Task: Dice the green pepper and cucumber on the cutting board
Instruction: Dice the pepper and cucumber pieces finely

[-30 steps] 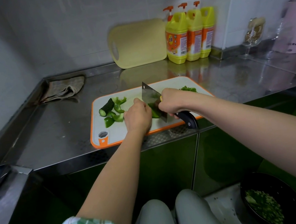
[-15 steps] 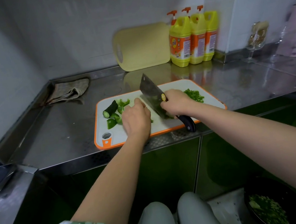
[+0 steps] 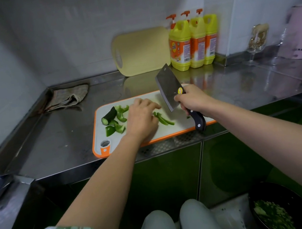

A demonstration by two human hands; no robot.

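Observation:
A white cutting board (image 3: 181,124) with an orange rim lies on the steel counter. At its left end lie a dark cucumber stub (image 3: 109,115) and several green pepper chunks (image 3: 118,125). Green pepper strips (image 3: 163,119) lie in the middle. My left hand (image 3: 142,116) lies flat over the board with its fingers stretched out, between the chunks and the strips. My right hand (image 3: 192,99) grips the black handle of a cleaver (image 3: 169,87), whose blade is lifted off the board and tilted up and away.
A yellow cutting board (image 3: 142,51) leans on the back wall beside three yellow detergent bottles (image 3: 193,40). A crumpled cloth (image 3: 67,97) lies at the back left. A glass (image 3: 257,42) and a pink appliance (image 3: 300,33) stand at the right. A black bowl (image 3: 279,208) of diced greens sits below.
The cleaver has risen from the board and swung right. My left hand has opened flat and slid forward, uncovering cut pepper strips beside it. The camera has tilted.

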